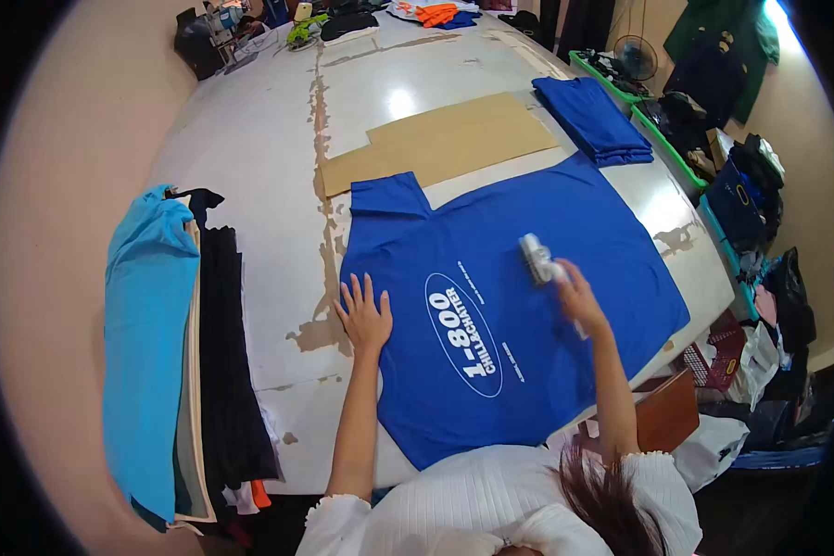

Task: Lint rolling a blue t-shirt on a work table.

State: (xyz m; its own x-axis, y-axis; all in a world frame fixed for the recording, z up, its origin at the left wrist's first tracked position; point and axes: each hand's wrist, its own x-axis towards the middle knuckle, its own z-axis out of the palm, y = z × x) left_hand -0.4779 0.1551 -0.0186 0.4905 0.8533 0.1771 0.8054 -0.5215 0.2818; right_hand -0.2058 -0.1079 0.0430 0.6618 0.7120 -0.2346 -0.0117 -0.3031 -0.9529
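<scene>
A blue T-shirt with a white oval print lies spread on the table in front of me, turned sideways, one sleeve at its upper left. My left hand rests flat on the shirt's left part, fingers spread. In my right hand is the handle of a white lint brush or roller; its exact kind is hard to tell. The tool's head is over the shirt, right of the print. Whether it touches the cloth cannot be made out.
Brown cardboard pieces lie beyond the shirt on the white table. A stack of folded blue shirts sits at the far right. Light-blue and black garments lie along the left edge. Filled baskets line the right side.
</scene>
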